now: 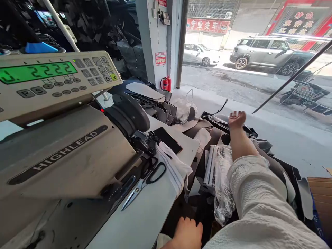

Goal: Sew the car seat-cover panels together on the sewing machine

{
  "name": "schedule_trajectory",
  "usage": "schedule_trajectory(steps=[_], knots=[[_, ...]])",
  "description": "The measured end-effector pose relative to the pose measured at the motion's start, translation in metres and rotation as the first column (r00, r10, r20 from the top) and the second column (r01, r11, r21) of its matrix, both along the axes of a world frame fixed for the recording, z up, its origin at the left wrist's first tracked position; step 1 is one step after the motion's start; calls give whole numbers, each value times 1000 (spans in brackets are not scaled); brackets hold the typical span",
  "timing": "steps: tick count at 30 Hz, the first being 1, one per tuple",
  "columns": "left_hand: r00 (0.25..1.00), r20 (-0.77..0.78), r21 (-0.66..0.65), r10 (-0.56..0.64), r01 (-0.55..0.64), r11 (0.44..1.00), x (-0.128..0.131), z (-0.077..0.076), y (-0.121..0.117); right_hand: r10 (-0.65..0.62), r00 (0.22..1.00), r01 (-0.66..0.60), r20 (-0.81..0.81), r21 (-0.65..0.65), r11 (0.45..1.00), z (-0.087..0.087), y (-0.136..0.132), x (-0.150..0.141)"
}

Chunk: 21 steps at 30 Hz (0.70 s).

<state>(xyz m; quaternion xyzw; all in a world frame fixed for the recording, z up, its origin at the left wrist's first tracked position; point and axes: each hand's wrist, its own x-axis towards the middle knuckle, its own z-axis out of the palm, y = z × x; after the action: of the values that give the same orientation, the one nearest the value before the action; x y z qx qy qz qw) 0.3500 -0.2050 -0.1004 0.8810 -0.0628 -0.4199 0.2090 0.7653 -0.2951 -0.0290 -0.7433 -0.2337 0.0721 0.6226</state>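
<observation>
My right hand (237, 119) reaches forward on an outstretched arm, over a heap of dark and grey cut material (215, 135). Its fingers look loosely bent and slightly apart, with nothing seen in them. Low in the view, my left hand (188, 232) is beside the table edge, fingers curled under; whatever they may hold is hidden. Black-handled scissors (141, 185) lie on the white table (129, 221), next to a white zipper tape (172, 169) that drapes over the edge. A plastic-wrapped roll (223, 180) rests below my right forearm.
A HIGHLEAD sewing machine (64, 152) with a green-lit control panel (38, 72) fills the left. Stacked cut pieces (145, 93) lie behind it. A cardboard box (321, 200) stands at right. Fire extinguishers (166, 83) stand by the pillar; a slanted pole (290, 77) crosses the doorway.
</observation>
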Motion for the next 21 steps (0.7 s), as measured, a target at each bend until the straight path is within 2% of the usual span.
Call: schedule_trajectory(steps=[2, 4, 6, 8, 11, 13, 14, 17, 19, 21], knots=[[997, 66, 82, 29, -34, 996, -3, 5, 2, -179, 984, 179, -3, 27, 984, 24, -29, 9], [990, 135, 103, 30, -44, 994, -6, 11, 4, -316, 949, 316, -10, 24, 948, 28, -49, -1], [984, 176, 80, 5, -19, 997, -8, 14, 5, -363, 932, 363, 0, 5, 932, 13, -55, -29], [976, 218, 85, -15, -4, 996, -8, 13, 7, -323, 946, 324, 28, -29, 946, -13, -48, -67], [961, 275, 162, -18, -28, 986, -7, 7, 10, -136, 985, 146, 102, -96, 985, -45, -32, -135], [954, 298, 205, -23, -40, 978, -12, 6, 12, 70, 983, -41, 170, -168, 985, -48, -28, -179], [950, 311, 222, -30, -42, 974, -17, 6, 12, 190, 960, -145, 205, -217, 965, -45, -29, -199], [938, 342, 218, -47, -31, 975, -52, 20, 9, 517, 809, -398, 278, -388, 831, -25, -39, -255], [946, 325, 104, -11, -25, 994, -90, 37, 7, 658, 692, -486, 298, -481, 729, -14, -45, -290], [958, 277, -81, 75, -54, 995, -137, 58, 7, 766, 541, -517, 348, -580, 629, -11, -42, -327]])
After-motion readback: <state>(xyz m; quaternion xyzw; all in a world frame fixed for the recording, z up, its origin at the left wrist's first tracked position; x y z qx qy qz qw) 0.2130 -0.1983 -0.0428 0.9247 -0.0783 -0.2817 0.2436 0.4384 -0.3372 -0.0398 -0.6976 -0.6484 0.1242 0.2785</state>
